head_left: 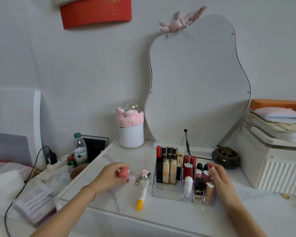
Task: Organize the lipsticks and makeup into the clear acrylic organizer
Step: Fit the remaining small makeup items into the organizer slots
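Pink lipstick: held in left hand, fingers curled around it, just above white marble-look tabletop, left of clear acrylic organizer. Organizer: upright lipsticks fill back and right compartments. Right hand: rests on organizer's right side, fingers loosely bent over the tubes; grip cannot be told. Yellow-capped tube and keychain lie between left hand and organizer. Behind: wavy mirror, white wall.
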